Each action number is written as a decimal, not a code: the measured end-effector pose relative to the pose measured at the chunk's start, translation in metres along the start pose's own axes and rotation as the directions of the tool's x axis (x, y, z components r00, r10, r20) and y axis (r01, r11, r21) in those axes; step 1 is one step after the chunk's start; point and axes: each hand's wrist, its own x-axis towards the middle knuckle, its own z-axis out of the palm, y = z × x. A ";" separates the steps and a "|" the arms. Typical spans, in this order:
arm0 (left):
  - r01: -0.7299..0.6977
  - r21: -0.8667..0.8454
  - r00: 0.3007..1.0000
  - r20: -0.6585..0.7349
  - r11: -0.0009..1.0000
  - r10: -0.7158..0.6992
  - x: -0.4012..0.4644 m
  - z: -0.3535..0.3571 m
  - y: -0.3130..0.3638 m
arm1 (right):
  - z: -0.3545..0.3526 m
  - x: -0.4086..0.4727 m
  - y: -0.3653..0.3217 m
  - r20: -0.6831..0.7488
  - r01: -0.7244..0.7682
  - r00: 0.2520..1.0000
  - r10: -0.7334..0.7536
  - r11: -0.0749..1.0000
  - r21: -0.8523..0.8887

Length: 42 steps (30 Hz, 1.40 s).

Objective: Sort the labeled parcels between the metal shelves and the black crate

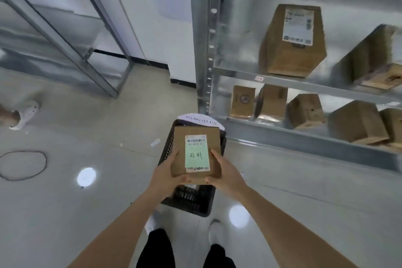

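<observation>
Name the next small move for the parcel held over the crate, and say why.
Probably read the label, then carry the parcel right toward the metal shelves. Both hands, left and right, grip its lower corners with the green label face up, above the black crate. Other labeled boxes already stand on the shelves, so it likely joins them; the destination itself cannot be told from the label.

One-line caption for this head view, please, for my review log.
Both hands, left hand and right hand, hold a labeled parcel above the black crate, beside metal shelves stocked with boxes.
</observation>
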 end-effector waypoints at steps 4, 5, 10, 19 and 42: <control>-0.019 0.073 0.994 0.110 0.997 0.011 0.061 0.035 -0.057 | 0.059 0.047 0.054 -0.031 -0.100 0.994 0.102 0.994 0.052; -0.026 0.079 0.991 0.133 0.997 0.016 0.076 0.045 -0.073 | 0.075 0.059 0.069 -0.034 -0.128 0.991 0.131 0.989 0.068; -0.027 0.120 0.978 0.207 0.992 0.001 0.140 0.091 -0.147 | 0.141 0.117 0.127 -0.048 -0.243 0.967 0.250 0.963 0.116; -0.038 0.201 0.963 0.270 0.979 -0.018 0.220 0.156 -0.247 | 0.224 0.194 0.208 -0.032 -0.334 0.938 0.345 0.926 0.179; -0.057 0.230 0.983 0.184 0.971 0.014 0.291 0.226 -0.323 | 0.285 0.270 0.265 -0.093 -0.356 0.928 0.361 0.932 0.065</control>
